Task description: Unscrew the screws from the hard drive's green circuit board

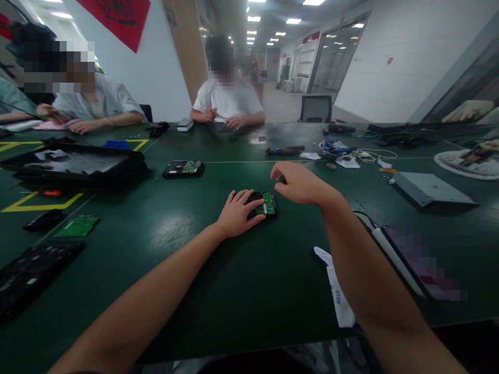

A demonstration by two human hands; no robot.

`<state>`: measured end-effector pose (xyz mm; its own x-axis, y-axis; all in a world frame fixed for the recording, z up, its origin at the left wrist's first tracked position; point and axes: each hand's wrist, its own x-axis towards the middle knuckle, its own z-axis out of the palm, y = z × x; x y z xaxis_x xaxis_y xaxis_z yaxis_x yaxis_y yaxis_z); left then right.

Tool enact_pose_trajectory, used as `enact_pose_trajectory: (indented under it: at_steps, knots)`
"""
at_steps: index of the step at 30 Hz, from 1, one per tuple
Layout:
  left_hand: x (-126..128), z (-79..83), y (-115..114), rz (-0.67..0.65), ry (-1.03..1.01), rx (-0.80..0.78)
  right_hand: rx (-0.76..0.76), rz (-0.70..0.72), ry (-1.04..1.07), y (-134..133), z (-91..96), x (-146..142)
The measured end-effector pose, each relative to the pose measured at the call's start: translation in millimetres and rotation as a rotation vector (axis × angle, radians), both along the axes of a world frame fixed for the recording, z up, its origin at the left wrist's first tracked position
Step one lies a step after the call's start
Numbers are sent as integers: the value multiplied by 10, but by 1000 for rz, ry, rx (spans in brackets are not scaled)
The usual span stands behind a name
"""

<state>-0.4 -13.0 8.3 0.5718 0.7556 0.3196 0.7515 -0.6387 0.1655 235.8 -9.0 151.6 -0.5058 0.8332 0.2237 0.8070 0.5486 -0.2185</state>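
A hard drive (268,204) with a green circuit board facing up lies on the green table. My left hand (238,214) rests over its left part, with the thumb along the near edge and the fingers across the top, holding it. To the upper right of the drive, my right hand (298,183) hovers with a bent wrist and curled fingers. Whatever those fingers pinch, if anything, is hidden; only a dark spot shows between them. A second hard drive (183,169), also board side up, lies farther back on the left.
At left are a black tray (86,161), a green circuit board (78,226) and a black panel (35,275). A screwdriver (284,150), cables (366,154), a metal box (432,189) and a tablet-like device (417,259) lie rightward. People sit opposite.
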Motion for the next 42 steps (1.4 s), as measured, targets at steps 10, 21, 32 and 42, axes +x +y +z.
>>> enact_pose_trajectory:
  at_steps: [10, 21, 32, 42]
  knots:
    - [-5, -7, 7, -3, 10, 7, 22, -70, -35, 5, 14, 5]
    - [-2, -15, 3, -1, -3, 13, 26, -29, -25, -70, 61, -31]
    - [-1, -3, 1, -1, 9, 10, -2, 16, -20, -76, 45, -45]
    - [-3, -6, 2, -2, -2, 3, 42, -47, -32, 7, -24, -1]
